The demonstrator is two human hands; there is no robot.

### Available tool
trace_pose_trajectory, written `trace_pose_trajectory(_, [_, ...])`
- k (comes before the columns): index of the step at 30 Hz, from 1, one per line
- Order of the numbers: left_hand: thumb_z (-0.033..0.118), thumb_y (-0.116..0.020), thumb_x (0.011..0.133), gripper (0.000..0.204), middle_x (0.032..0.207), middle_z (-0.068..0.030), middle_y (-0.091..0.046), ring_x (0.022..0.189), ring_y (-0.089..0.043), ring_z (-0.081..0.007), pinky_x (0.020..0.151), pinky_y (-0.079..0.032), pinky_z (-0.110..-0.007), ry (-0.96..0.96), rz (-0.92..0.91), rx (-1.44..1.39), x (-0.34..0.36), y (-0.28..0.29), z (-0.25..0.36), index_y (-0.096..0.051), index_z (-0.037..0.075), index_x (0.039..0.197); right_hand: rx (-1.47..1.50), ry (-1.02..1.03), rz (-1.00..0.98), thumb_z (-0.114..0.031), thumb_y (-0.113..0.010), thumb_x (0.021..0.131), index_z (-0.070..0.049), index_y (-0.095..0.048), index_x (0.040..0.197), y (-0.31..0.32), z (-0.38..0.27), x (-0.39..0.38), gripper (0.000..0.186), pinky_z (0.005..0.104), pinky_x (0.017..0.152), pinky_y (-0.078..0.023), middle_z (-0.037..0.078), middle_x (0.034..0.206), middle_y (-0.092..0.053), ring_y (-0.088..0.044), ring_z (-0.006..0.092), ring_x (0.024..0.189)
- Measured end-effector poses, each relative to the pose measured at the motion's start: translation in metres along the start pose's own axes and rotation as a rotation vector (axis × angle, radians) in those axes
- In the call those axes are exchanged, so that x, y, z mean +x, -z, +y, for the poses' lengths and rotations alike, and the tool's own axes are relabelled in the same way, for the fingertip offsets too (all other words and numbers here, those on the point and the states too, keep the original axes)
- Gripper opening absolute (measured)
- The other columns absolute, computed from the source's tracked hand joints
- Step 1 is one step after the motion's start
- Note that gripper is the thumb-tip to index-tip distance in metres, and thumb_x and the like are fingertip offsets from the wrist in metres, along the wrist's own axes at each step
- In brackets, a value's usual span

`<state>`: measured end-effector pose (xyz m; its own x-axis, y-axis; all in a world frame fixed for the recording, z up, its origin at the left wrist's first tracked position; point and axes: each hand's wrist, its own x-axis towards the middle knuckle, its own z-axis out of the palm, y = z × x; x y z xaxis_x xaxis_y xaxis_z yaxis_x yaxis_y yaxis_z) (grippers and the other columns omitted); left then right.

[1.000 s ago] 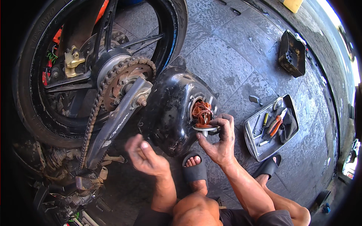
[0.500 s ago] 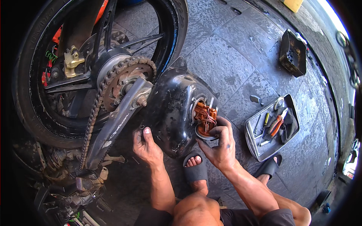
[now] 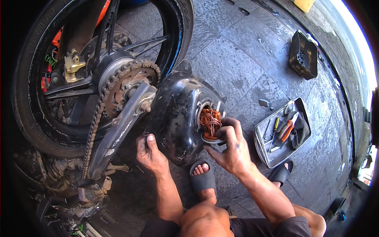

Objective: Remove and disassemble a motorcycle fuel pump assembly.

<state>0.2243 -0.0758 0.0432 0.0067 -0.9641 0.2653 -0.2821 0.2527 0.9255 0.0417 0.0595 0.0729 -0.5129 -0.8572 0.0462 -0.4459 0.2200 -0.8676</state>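
Note:
A black, glossy fuel tank [image 3: 173, 114] lies on its side in front of me, with a round opening facing right. My right hand [image 3: 233, 148] grips an orange fuel pump [image 3: 210, 121] by its round base, thumb below and fingers above. Thin reddish wires wrap the pump, which sits tilted at the opening, its far end close to the rim. My left hand [image 3: 153, 154] is closed at the tank's left edge, thumb up beside a small dark ring-shaped tab. The curled fingers behind that tab are partly hidden.
A motorcycle rear wheel [image 3: 183, 35] with chain [image 3: 103, 98] and swingarm [image 3: 118, 134] stands left. On the right, a metal tray [image 3: 258, 144] holds pliers [image 3: 288, 130], a screwdriver [image 3: 276, 124] and a dark cloth [image 3: 301, 130]. A dirty black bin [image 3: 304, 73] stands farther back on wet tiles.
The fuel pump has tilted slightly in my right hand, so its round base shows more edge-on. My left hand keeps its place at the tank's edge. The whole view has shifted a little.

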Motion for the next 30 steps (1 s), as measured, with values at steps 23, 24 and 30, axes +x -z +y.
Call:
trace_pose_trajectory(23, [0.023, -0.066, 0.099, 0.029, 0.085, -0.0041, -0.062, 0.080, -0.052, -0.0128, 0.073, -0.042, -0.028, 0.028, -0.027, -0.029, 0.006, 0.002, -0.005, -0.066, -0.006, 0.093, -0.075, 0.452, 0.000, -0.022, -0.090, 0.067, -0.009, -0.059, 0.094, 0.015, 0.052, 0.021, 0.043, 0.0615, 0.111, -0.036, 0.018, 0.117, -0.061, -0.059, 0.0386, 0.122])
trace_pose_trajectory(24, [0.022, -0.066, 0.099, 0.028, 0.088, -0.0034, -0.063, 0.082, -0.053, -0.0123, 0.076, -0.043, -0.028, 0.039, -0.041, -0.051, 0.006, 0.005, -0.008, -0.066, -0.006, 0.094, -0.077, 0.450, 0.002, -0.022, -0.090, 0.067, -0.009, -0.059, 0.094, 0.016, 0.050, 0.022, 0.043, 0.0615, 0.111, -0.036, 0.018, 0.117, -0.061, -0.059, 0.0386, 0.122])
trace_pose_trajectory(30, [0.021, -0.066, 0.099, 0.027, 0.087, -0.0018, -0.061, 0.082, -0.052, -0.0114, 0.077, -0.042, -0.027, 0.053, -0.028, -0.055, 0.004, -0.002, -0.005, -0.065, -0.005, 0.092, -0.128, 0.164, 0.019, -0.035, -0.087, 0.072, -0.001, -0.055, 0.118, 0.017, 0.028, 0.028, 0.066, 0.0568, 0.108, -0.037, 0.016, 0.104, -0.066, -0.064, 0.0351, 0.104])
